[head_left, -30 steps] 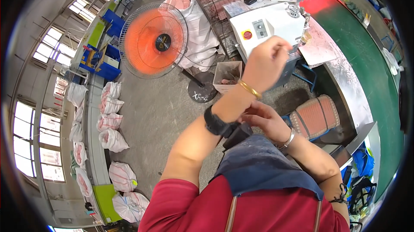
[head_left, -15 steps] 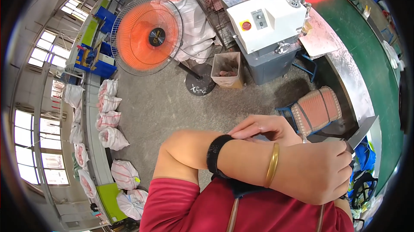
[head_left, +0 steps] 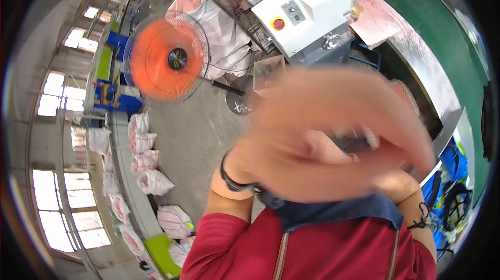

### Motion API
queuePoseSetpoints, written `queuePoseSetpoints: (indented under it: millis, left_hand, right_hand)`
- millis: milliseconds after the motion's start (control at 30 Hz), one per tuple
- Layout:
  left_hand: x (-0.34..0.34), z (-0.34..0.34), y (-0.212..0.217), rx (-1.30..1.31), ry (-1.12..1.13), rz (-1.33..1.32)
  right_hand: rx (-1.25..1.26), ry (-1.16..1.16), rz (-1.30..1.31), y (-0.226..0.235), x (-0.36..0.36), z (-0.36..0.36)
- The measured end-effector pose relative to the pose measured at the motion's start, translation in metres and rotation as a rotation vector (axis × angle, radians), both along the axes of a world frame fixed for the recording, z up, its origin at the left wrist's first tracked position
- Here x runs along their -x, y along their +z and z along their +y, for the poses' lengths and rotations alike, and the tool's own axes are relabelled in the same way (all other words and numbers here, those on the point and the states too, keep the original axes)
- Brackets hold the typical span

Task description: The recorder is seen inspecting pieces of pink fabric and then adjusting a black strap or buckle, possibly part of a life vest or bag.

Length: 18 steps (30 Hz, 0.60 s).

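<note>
My left hand (head_left: 333, 97) is lifted close to the camera and smeared by motion. Its thumb and fingers curve apart with a wide gap, and no object shows between them. A black band (head_left: 232, 178) circles my left forearm near the elbow. Behind that hand lies my right hand (head_left: 329, 147), glimpsed through the gap with a ring on it; its fingers are mostly hidden. My right wrist wears a dark cord bracelet (head_left: 421, 217). Below both arms is my red top (head_left: 333, 243) with a dark blue collar.
An orange floor fan (head_left: 169, 58) stands ahead left, beside a bin (head_left: 268, 74) and large white sacks (head_left: 221, 30). A white-topped machine (head_left: 307, 14) is ahead. Along the right curves a green-topped table (head_left: 442, 45). Several filled sacks (head_left: 155, 182) line the left side.
My left hand has risen from a fist at lower right toward the camera, its fingers parting. My right hand was at the armband and is now mostly covered. The view has shifted and tilted.
</note>
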<state>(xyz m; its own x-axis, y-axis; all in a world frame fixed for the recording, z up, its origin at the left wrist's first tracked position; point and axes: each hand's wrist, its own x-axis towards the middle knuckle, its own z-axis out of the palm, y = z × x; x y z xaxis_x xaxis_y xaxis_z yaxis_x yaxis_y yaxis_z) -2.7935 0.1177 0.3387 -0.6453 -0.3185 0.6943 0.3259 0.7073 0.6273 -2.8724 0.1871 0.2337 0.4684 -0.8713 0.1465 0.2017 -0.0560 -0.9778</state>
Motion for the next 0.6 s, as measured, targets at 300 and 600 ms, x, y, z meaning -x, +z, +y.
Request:
queuePoseSetpoints:
  millis: [300, 600]
  left_hand:
    - [-0.044, -0.045, 0.034, -0.946, -0.593, 0.692]
    - [-0.038, -0.059, 0.020, -0.996, -0.602, 0.757]
  right_hand:
    - [0.212, -0.082, -0.273, -0.024, -0.019, -0.005]
    - [0.174, -0.129, -0.123, -0.007, -0.009, -0.003]
